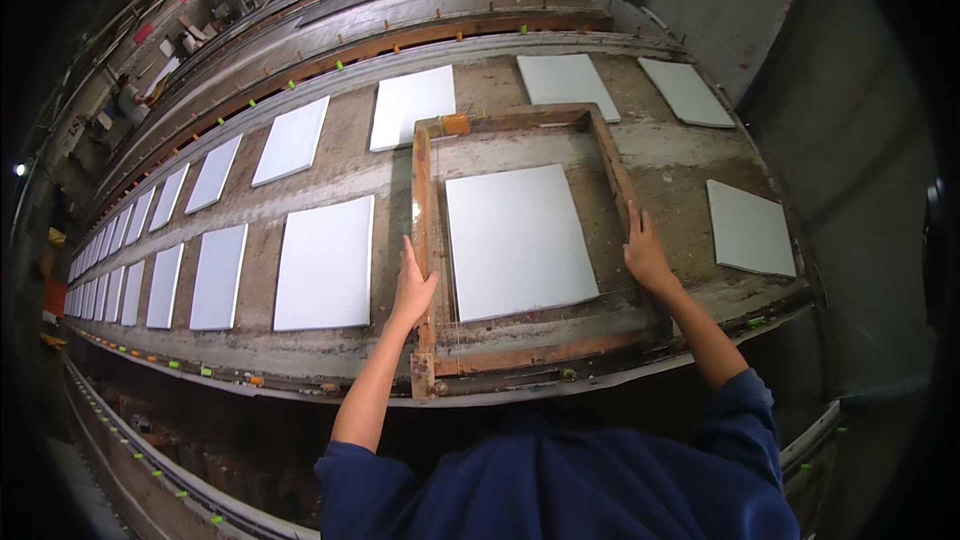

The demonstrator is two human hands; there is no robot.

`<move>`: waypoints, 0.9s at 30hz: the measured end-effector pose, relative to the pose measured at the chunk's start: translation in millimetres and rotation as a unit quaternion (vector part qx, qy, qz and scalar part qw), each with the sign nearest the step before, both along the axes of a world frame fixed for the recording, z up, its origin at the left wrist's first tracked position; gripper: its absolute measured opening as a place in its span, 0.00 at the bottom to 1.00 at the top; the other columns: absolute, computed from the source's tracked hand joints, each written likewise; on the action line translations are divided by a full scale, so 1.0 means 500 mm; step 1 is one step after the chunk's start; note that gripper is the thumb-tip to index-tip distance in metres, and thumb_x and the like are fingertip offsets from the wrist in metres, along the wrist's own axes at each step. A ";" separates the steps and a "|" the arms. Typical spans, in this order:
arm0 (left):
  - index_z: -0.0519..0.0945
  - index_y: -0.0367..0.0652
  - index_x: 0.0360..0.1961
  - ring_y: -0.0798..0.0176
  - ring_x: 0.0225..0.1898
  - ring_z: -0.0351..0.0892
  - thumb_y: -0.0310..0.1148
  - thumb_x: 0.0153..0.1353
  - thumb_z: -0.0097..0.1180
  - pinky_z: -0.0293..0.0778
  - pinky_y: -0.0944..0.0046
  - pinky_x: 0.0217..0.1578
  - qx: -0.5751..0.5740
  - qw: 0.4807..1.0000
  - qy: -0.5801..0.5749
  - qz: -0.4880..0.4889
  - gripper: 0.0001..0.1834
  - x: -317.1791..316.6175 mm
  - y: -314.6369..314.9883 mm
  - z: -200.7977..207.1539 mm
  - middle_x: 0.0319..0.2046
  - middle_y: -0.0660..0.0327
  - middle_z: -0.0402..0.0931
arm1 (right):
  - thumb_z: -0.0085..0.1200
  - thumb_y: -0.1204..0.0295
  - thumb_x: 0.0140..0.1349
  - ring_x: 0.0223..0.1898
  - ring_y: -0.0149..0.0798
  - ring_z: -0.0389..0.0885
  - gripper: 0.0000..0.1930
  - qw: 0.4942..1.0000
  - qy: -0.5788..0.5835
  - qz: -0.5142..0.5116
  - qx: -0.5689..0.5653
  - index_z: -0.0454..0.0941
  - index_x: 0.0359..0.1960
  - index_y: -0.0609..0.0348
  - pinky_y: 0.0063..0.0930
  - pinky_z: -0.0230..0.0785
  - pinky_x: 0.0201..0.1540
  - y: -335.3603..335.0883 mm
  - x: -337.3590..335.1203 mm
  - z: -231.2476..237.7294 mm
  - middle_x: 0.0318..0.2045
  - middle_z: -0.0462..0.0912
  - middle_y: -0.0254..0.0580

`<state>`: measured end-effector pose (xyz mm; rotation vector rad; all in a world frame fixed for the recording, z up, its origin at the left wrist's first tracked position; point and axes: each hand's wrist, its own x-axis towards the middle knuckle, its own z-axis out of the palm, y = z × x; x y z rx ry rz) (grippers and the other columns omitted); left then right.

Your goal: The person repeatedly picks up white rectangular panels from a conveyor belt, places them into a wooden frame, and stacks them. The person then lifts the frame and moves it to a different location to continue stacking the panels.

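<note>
Both hands hold a worn wooden frame (423, 210) over the long table. My left hand (411, 285) grips its left bar, the thumb on the inner side and the fingers along the outer side. Opposite it, my right hand (646, 248) is closed on the right bar, with some fingers hidden behind the wood. Inside the frame's outline a white rectangular panel (520, 240) lies flat on the table. An orange-brown block or wrap (456, 124) sits at the frame's far left corner. Whether mesh is stretched across the frame I cannot tell.
Two rows of white panels, such as this one (325, 262), run along the stained table (400, 348) to the far left. Green and orange clips line its edges. More long tables (440, 0) stand beyond, a grey wall (850, 140) at right. Another person (132, 100) is far left.
</note>
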<state>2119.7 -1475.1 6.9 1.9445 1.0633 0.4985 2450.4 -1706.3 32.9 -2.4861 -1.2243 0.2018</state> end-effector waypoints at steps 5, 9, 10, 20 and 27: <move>0.39 0.42 0.67 0.50 0.62 0.57 0.16 0.47 0.51 0.55 0.60 0.61 0.042 0.997 -0.072 -0.009 0.48 0.001 0.005 -0.021 0.62 0.44 0.52 | 0.50 0.85 0.51 0.60 0.60 0.57 0.41 0.989 0.081 0.037 0.117 0.45 0.66 0.49 0.42 0.54 0.61 -0.011 0.024 -0.014 0.60 0.54 0.64; 0.36 0.48 0.67 0.48 0.65 0.50 0.16 0.49 0.48 0.56 0.58 0.61 0.034 0.997 -0.056 -0.029 0.48 0.018 0.010 0.106 0.65 0.44 0.45 | 0.49 0.87 0.50 0.59 0.55 0.61 0.40 0.973 0.133 0.050 0.181 0.50 0.65 0.43 0.40 0.57 0.60 -0.002 0.033 0.017 0.59 0.60 0.60; 0.36 0.49 0.67 0.48 0.65 0.51 0.16 0.49 0.47 0.57 0.58 0.60 0.035 0.997 -0.052 -0.036 0.48 0.028 0.013 0.141 0.65 0.44 0.46 | 0.49 0.87 0.50 0.59 0.53 0.62 0.41 0.966 0.158 0.049 0.199 0.51 0.65 0.41 0.39 0.57 0.59 -0.002 0.033 0.036 0.59 0.61 0.59; 0.46 0.50 0.66 0.47 0.64 0.53 0.12 0.43 0.46 0.61 0.58 0.58 0.133 0.980 -0.139 -0.053 0.47 0.298 -0.113 0.199 0.64 0.47 0.51 | 0.50 0.84 0.51 0.61 0.51 0.61 0.40 0.966 0.164 0.029 0.199 0.51 0.65 0.38 0.35 0.57 0.60 -0.122 0.286 0.042 0.60 0.62 0.55; 0.49 0.47 0.66 0.56 0.68 0.41 0.11 0.36 0.44 0.50 0.63 0.62 0.094 0.981 -0.151 -0.073 0.50 0.357 -0.114 0.174 0.66 0.54 0.46 | 0.52 0.74 0.55 0.62 0.51 0.59 0.34 0.974 0.162 0.082 0.134 0.52 0.64 0.52 0.37 0.55 0.60 -0.218 0.454 0.012 0.59 0.64 0.54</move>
